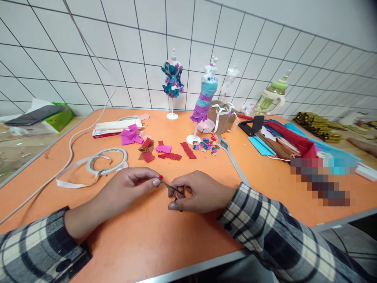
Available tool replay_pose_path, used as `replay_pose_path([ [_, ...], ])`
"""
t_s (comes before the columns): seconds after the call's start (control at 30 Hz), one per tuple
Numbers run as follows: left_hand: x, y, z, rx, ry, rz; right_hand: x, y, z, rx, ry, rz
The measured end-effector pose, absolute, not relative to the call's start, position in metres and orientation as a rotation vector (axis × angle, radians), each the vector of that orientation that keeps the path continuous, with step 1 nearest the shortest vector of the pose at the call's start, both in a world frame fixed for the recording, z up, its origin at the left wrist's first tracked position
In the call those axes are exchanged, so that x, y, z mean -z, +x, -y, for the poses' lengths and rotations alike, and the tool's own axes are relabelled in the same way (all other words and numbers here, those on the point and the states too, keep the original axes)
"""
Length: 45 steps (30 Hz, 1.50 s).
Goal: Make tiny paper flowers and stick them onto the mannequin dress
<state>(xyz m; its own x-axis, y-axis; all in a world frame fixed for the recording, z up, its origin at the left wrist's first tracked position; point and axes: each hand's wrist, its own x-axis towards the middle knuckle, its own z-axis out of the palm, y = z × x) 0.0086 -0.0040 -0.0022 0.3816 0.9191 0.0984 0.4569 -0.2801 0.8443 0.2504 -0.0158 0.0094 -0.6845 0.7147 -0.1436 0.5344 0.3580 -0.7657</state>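
My left hand (129, 184) rests on the orange table (147, 239) with its fingertips pinched on a tiny red paper piece (160, 177). My right hand (200, 192) lies beside it, fingers through the handles of small scissors (172, 192). The scissor blades point at the red piece and touch it. Both hands sit close together near the table's front middle. Scraps of red and pink crepe paper (165, 151) lie just beyond them.
A tape roll (107, 160) with a loose strip lies at the left, a white cable (70, 145) beside it. Two decorated mannequin stands (172, 84) (203, 106) rise at the back. Paper sheets (277, 137), a phone stand (252, 125) and a bottle (272, 96) fill the right.
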Motion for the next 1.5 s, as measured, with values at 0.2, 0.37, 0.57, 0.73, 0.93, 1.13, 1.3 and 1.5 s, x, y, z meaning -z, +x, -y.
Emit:
replay_pose_path([
  [0.2, 0.0011, 0.0077, 0.0023, -0.791, 1.873, -1.231, -0.0082, 0.2508, 0.0147, -1.215, -1.130, 2.410],
  [0.37, 0.0015, 0.0076, 0.0020, -0.793, 1.880, -1.196, -0.0059, 0.2518, 0.0144, -1.204, -1.115, 2.405],
  [0.57, 0.0036, 0.0059, 0.0026, -0.782, 1.905, -1.181, -0.0055, 0.2524, 0.0136, -1.201, -1.106, 2.411],
  [0.73, 0.0070, 0.0042, 0.0021, -0.747, 1.898, -1.182, -0.0064, 0.2512, 0.0139, -1.226, -1.112, 2.405],
  [0.93, 0.0089, 0.0037, 0.0005, -0.714, 1.857, -1.148, -0.0087, 0.2509, 0.0146, -1.237, -1.157, 2.396],
  [1.13, 0.0059, 0.0053, 0.0018, -0.722, 1.861, -1.137, -0.0093, 0.2519, 0.0145, -1.242, -1.113, 2.398],
  [1.3, 0.0080, 0.0044, 0.0016, -0.705, 1.865, -1.131, -0.0083, 0.2521, 0.0146, -1.258, -1.111, 2.390],
  [1.5, 0.0055, 0.0051, 0.0017, -0.680, 1.873, -1.130, -0.0092, 0.2517, 0.0150, -1.259, -1.148, 2.399],
])
